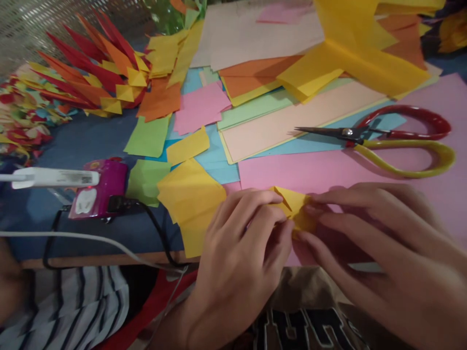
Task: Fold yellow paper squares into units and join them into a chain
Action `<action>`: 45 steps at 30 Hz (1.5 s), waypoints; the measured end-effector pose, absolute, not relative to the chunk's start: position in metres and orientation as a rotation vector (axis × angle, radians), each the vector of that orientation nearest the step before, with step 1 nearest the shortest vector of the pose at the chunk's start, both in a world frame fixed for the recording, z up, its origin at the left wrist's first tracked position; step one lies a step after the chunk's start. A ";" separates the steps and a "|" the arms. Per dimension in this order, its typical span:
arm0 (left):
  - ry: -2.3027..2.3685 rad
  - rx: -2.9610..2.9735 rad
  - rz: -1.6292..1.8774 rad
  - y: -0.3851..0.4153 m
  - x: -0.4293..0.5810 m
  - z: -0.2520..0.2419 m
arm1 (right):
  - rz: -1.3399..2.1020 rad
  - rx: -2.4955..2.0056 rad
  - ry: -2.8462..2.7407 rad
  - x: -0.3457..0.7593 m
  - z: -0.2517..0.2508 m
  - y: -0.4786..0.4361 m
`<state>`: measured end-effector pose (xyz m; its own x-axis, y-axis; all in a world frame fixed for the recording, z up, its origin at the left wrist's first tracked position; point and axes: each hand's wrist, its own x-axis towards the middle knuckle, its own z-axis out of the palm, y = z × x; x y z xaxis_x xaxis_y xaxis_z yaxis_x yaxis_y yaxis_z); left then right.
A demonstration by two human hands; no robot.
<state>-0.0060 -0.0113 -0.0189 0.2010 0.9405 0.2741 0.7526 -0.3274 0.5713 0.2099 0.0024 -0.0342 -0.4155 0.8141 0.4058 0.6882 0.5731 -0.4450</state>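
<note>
A small folded piece of yellow paper [297, 204] is held between my two hands near the table's front edge. My left hand [248, 238] is closed on its left side, the fingers curled over it and hiding part of the folds. On the right side, my right hand [368, 238] pinches the same paper between thumb and fingertips. Beneath them lies a large pink sheet [292, 170]. Scissors [350, 132] with one red and one yellow handle rest beyond my right hand. A stack of yellow paper squares [193, 194] lies just left of my left hand.
A purple power adapter [109, 184] with a white charger [58, 178] and cables sits at the left. Behind it stands a red, orange and yellow folded-paper piece [98, 68]. Peach strips [270, 121] and orange sheets [255, 75] lie farther back. Someone's striped clothing [73, 306] shows at lower left.
</note>
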 end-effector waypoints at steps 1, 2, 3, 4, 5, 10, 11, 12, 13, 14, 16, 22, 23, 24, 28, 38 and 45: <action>1.592 2.168 0.841 -0.011 -0.006 -0.019 | 0.279 -1.208 -2.209 0.209 -0.034 0.002; 1.590 2.166 0.836 -0.011 -0.006 -0.018 | 0.283 -1.223 -2.203 0.208 -0.034 0.001; 1.589 2.165 0.833 -0.011 -0.006 -0.018 | 0.291 -1.231 -2.203 0.208 -0.034 0.001; 1.591 2.164 0.830 -0.011 -0.006 -0.018 | 0.302 -1.243 -2.204 0.208 -0.034 0.001; 1.589 2.165 0.825 -0.011 -0.006 -0.018 | 0.315 -1.255 -2.205 0.208 -0.033 0.001; 1.585 2.166 0.807 -0.009 -0.007 -0.017 | 0.357 -1.307 -2.165 0.207 -0.032 0.003; 1.584 2.164 0.805 -0.009 -0.008 -0.017 | 0.356 -1.313 -2.165 0.207 -0.032 0.003; 1.582 2.163 0.800 -0.009 -0.008 -0.017 | 0.353 -1.320 -2.167 0.206 -0.032 0.003; 1.577 2.165 0.795 -0.009 -0.008 -0.017 | 0.357 -1.325 -2.167 0.206 -0.032 0.002; 1.575 2.169 0.791 -0.009 -0.008 -0.016 | 0.363 -1.329 -2.163 0.206 -0.032 0.002; 1.575 2.181 0.778 -0.010 -0.008 -0.015 | 0.371 -1.337 -2.154 0.206 -0.032 0.000; 1.573 2.166 0.752 -0.010 -0.007 -0.013 | 0.393 -1.313 -2.218 0.210 -0.032 0.003; 1.571 2.160 0.762 -0.010 -0.007 -0.013 | 0.404 -1.302 -2.221 0.211 -0.032 0.004; 1.571 2.156 0.775 -0.010 -0.007 -0.014 | 0.412 -1.297 -2.225 0.212 -0.031 0.005; 1.566 2.141 0.806 -0.010 -0.008 -0.016 | 0.448 -1.294 -2.222 0.213 -0.030 0.005; 1.542 2.087 0.786 -0.008 -0.011 -0.016 | 0.481 -1.319 -2.225 0.220 -0.033 0.003; 1.536 2.073 0.761 -0.009 -0.012 -0.014 | 0.490 -1.317 -2.228 0.219 -0.031 0.004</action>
<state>-0.0120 -0.0090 -0.0141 0.2282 0.9595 0.1653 0.7127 -0.2803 0.6430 0.2194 0.0037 -0.0313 -0.4053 0.8829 0.2369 0.7020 0.4666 -0.5381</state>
